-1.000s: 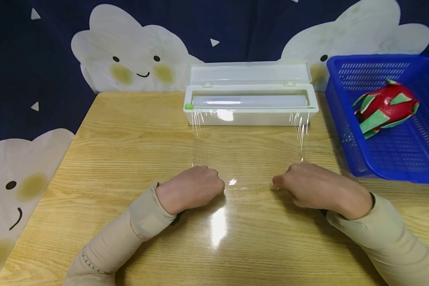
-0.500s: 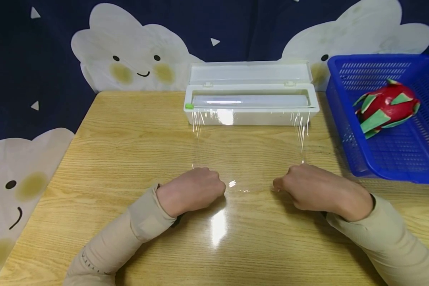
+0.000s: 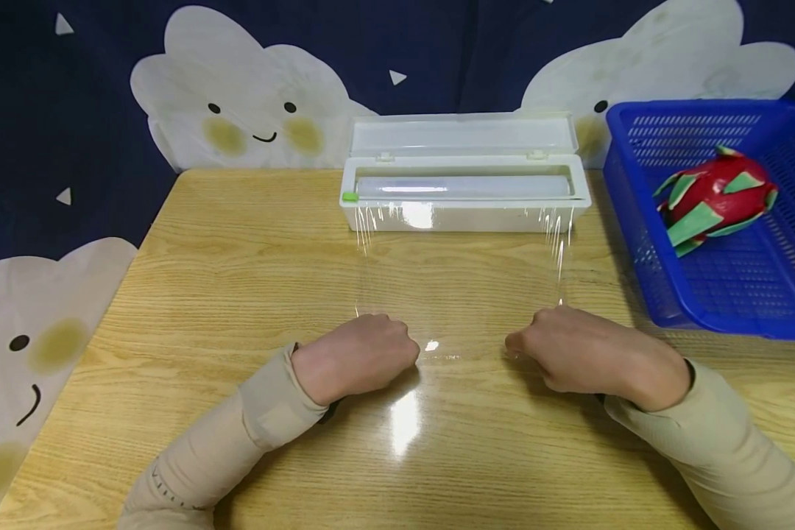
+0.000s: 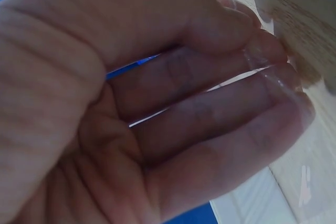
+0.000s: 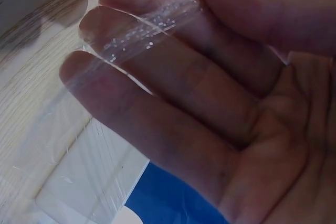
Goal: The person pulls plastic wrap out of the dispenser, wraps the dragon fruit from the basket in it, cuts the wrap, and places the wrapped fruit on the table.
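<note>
A sheet of clear cling film (image 3: 460,287) stretches from a white dispenser box (image 3: 467,218) toward the person. Its lid stands raised, and a film roll (image 3: 464,186) lies inside. The left hand (image 3: 358,355) pinches the film's near left corner between thumb and fingers; in the left wrist view, film crosses the fingertips. At the near right corner, the right hand (image 3: 579,350) pinches the film too, with the crinkled edge (image 5: 142,32) lying over its fingers. Both hands are a little above the wooden table. A small green slider (image 3: 350,197) sits at the left end of the box's front edge.
A blue plastic basket (image 3: 662,294) stands at the right of the wooden table (image 3: 238,243), holding a red dragon fruit (image 3: 722,195) with green scales. Behind the table hangs a dark blue cloth (image 3: 424,44) printed with white clouds.
Both hands have shifted slightly toward the person, drawing the film a little farther from the box. The box and basket stay where they were.
</note>
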`<action>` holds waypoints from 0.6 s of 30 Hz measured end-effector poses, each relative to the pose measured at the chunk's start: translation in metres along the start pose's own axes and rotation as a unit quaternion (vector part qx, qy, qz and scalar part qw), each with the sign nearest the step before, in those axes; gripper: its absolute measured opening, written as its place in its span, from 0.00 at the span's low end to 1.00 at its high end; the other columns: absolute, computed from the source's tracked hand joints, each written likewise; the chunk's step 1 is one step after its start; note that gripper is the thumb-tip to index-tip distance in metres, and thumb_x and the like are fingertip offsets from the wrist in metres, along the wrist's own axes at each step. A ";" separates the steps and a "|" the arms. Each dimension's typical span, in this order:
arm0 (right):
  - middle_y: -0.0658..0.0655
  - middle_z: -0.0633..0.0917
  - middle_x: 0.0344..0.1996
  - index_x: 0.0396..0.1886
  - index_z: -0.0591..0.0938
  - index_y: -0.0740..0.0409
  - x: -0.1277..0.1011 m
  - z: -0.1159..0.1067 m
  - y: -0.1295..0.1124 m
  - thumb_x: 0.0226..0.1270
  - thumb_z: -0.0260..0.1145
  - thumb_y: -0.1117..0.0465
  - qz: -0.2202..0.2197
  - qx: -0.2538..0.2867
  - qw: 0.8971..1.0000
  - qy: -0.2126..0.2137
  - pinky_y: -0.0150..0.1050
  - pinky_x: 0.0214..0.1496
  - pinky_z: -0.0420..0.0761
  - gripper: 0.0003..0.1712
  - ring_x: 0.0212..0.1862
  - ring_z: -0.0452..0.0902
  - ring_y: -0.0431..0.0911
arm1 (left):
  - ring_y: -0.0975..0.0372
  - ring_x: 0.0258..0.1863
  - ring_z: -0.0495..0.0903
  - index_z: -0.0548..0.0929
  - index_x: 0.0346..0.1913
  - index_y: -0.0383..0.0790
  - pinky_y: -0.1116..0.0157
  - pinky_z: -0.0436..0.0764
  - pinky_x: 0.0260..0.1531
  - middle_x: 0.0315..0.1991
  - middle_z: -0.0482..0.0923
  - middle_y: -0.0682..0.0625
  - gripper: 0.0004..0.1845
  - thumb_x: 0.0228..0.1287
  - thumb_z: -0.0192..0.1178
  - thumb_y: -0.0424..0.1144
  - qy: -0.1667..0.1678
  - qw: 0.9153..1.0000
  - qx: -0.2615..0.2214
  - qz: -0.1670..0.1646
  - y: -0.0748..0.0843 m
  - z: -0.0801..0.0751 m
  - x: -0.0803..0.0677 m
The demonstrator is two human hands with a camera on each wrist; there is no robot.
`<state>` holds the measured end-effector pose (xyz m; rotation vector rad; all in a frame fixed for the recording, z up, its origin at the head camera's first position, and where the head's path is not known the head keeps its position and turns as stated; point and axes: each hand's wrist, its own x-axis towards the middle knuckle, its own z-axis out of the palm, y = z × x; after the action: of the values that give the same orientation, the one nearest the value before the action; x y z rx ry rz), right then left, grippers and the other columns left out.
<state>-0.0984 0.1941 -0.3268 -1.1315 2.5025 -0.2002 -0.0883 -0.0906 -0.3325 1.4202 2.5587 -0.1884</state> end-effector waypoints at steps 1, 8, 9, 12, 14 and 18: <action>0.41 0.74 0.15 0.28 0.82 0.43 0.000 0.000 0.000 0.52 0.66 0.79 0.000 0.001 1.000 -0.001 0.30 0.20 0.67 0.22 0.20 0.66 0.34 | 0.63 0.21 0.77 0.82 0.22 0.45 0.67 0.81 0.22 0.21 0.81 0.52 0.16 0.67 0.59 0.26 -0.002 1.000 -0.001 0.000 0.000 0.000 0.000; 0.41 0.69 0.14 0.25 0.78 0.43 0.000 0.001 -0.001 0.51 0.65 0.79 0.003 0.003 1.000 -0.002 0.30 0.19 0.63 0.23 0.20 0.63 0.35 | 0.64 0.20 0.72 0.80 0.21 0.46 0.68 0.78 0.21 0.20 0.79 0.53 0.17 0.69 0.58 0.28 0.004 1.000 0.002 0.006 0.000 0.000 -0.001; 0.40 0.69 0.14 0.24 0.78 0.43 0.000 0.001 -0.002 0.52 0.65 0.79 0.003 0.003 1.000 -0.002 0.30 0.20 0.63 0.23 0.20 0.63 0.35 | 0.64 0.19 0.72 0.79 0.21 0.46 0.68 0.78 0.21 0.20 0.78 0.53 0.17 0.70 0.58 0.29 0.005 1.000 0.003 0.007 0.000 0.001 -0.001; 0.40 0.70 0.15 0.25 0.78 0.42 0.000 0.001 -0.002 0.52 0.65 0.79 0.005 0.003 1.000 -0.006 0.31 0.21 0.65 0.23 0.21 0.65 0.34 | 0.65 0.18 0.69 0.78 0.20 0.46 0.68 0.77 0.20 0.19 0.77 0.53 0.18 0.71 0.58 0.31 0.009 1.000 0.001 0.009 0.001 0.001 -0.001; 0.40 0.74 0.16 0.26 0.80 0.42 0.001 0.001 -0.002 0.53 0.65 0.79 0.007 0.005 1.000 -0.009 0.32 0.21 0.68 0.22 0.22 0.68 0.34 | 0.66 0.18 0.67 0.77 0.19 0.46 0.69 0.76 0.19 0.18 0.77 0.54 0.19 0.72 0.58 0.32 0.011 1.000 -0.002 0.010 0.001 0.001 -0.002; 0.42 0.81 0.20 0.30 0.84 0.43 0.001 0.001 -0.003 0.54 0.65 0.78 0.012 0.009 1.000 -0.014 0.33 0.23 0.75 0.22 0.24 0.72 0.34 | 0.66 0.18 0.71 0.78 0.19 0.46 0.68 0.78 0.19 0.18 0.78 0.54 0.19 0.72 0.59 0.33 0.022 1.000 -0.002 0.015 0.002 0.001 -0.002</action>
<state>-0.0970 0.1912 -0.3270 -1.0895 2.4829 -0.1995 -0.0857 -0.0914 -0.3334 1.4765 2.5694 -0.1504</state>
